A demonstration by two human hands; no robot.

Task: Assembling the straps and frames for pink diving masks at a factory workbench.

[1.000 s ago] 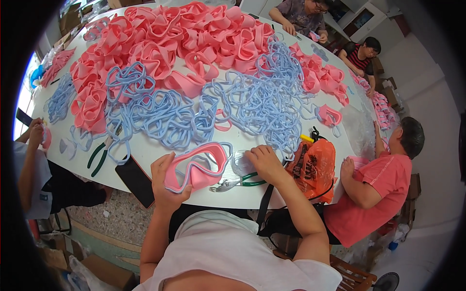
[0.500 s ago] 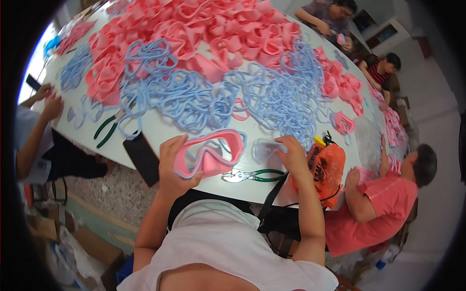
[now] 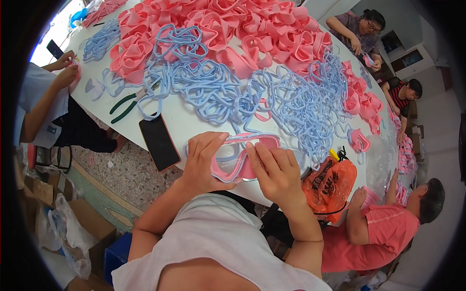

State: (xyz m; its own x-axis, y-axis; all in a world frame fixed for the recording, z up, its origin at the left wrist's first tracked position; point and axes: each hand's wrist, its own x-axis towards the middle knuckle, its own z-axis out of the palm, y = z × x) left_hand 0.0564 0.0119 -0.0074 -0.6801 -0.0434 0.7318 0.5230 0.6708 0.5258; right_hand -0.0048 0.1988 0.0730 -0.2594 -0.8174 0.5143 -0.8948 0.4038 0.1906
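In front of me, near the table's front edge, I hold a pink goggle frame (image 3: 269,140) with a light-blue rim. My left hand (image 3: 206,157) is closed round its left end, thumb below and fingers above. My right hand (image 3: 279,169) pinches the middle and right side, fingertips at the nose part, and hides much of that side. Clear plastic (image 3: 232,151) shows in the left opening; how firmly it sits there I cannot tell. A pale transparent edge appears beside my right fingers, too covered to name.
Tangled light-blue cords (image 3: 204,89) and a heap of pink pieces (image 3: 218,29) cover the far side. Green-handled pliers (image 3: 127,104) and a black phone (image 3: 159,144) lie left. An orange bag (image 3: 335,182) is at right. Co-workers sit around the table.
My right hand has moved left from beside the frame onto it, bringing the clear plastic piece it held. The second pliers have gone out of sight behind my hand. The whole view has shifted.
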